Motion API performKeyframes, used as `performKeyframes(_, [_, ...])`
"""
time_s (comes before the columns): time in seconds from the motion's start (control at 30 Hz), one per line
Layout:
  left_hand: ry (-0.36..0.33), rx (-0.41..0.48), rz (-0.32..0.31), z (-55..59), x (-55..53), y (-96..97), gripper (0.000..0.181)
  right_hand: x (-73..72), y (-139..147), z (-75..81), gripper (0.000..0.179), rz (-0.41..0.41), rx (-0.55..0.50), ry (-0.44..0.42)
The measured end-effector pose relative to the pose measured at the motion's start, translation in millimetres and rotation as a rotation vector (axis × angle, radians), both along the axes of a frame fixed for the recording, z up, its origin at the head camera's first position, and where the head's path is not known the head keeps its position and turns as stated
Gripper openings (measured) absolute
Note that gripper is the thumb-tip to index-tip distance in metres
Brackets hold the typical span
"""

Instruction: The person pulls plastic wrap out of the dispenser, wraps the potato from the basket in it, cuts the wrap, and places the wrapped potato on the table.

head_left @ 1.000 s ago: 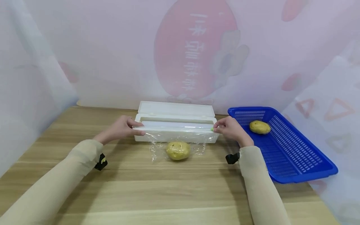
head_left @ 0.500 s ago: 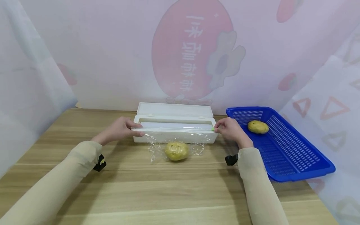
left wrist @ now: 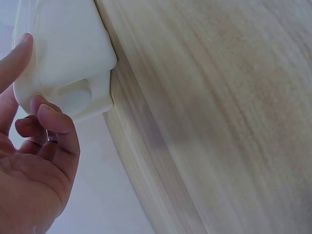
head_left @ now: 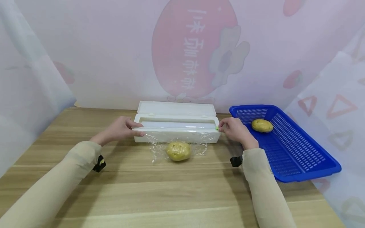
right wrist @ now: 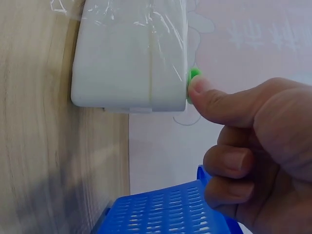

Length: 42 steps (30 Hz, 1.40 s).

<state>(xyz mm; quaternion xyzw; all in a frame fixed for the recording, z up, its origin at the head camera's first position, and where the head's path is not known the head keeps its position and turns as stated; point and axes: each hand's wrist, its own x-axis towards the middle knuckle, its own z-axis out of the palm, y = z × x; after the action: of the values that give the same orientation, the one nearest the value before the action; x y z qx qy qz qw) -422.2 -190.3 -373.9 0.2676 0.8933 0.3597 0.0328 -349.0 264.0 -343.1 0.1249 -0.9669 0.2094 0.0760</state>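
Observation:
A white cling film dispenser box (head_left: 174, 136) stands at the back of the table, its lid raised and a film roll (head_left: 176, 125) inside. My left hand (head_left: 121, 128) grips the box's left end, thumb on the front and a finger over the top edge. At the right end, my right hand (head_left: 235, 130) pinches a small green slide cutter (right wrist: 193, 77) with thumb and forefinger, the other fingers curled. Clear film (head_left: 156, 149) hangs down the box's front and spreads over a potato (head_left: 178, 151) on the table just before it.
A blue perforated basket (head_left: 309, 158) stands on the right, close to my right forearm. Another potato (head_left: 262, 125) lies inside, toward its far end. A printed cloth backdrop (head_left: 114, 57) rises right behind the box.
My right hand has shifted the green cutter slightly right, to the box's right end. My left hand keeps its hold; the film and both potatoes stay put. The head view has tilted a little.

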Motion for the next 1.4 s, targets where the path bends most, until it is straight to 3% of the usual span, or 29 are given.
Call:
performKeyframes(0.13, [0.010,0.002,-0.010,1.2,-2.2,0.3,0.047,3.5,-1,-0.7,0.004,-0.039,-0.019,0.019])
performKeyframes(0.27, [-0.014,0.016,-0.017,-2.8,-1.0,0.2,0.048,15.9,-4,-5.6,0.011,-0.124,-0.129,0.041])
performKeyframes(0.43, [0.033,0.045,-0.028,-6.8,13.2,5.4,0.041,40.0,-11,-7.8,0.022,-0.290,-0.300,0.007])
performKeyframes(0.57, [0.123,0.073,0.025,-4.0,29.9,13.4,0.045,49.3,-16,-12.7,0.034,-0.354,-0.400,-0.118])
performKeyframes(0.67, [0.199,0.097,0.079,-4.6,40.5,19.4,0.043,49.7,-18,-20.3,0.041,-0.388,-0.497,-0.176])
performKeyframes(0.83, [0.275,0.103,0.154,-6.3,52.5,24.2,0.021,40.7,-26,-34.4,0.038,-0.417,-0.720,-0.212])
performKeyframes(0.97, [0.307,0.066,0.156,-4.0,56.2,25.1,0.011,34.3,-31,-40.6,0.032,-0.425,-0.870,-0.229])
performKeyframes(1.1, [0.316,0.038,0.141,-1.9,56.4,25.7,0.010,31.8,-32,-43.0,0.028,-0.433,-0.898,-0.234])
performKeyframes(1.4, [0.320,0.020,0.134,-1.1,53.6,23.5,0.008,25.4,-28,-45.3,0.022,-0.432,-0.820,-0.224])
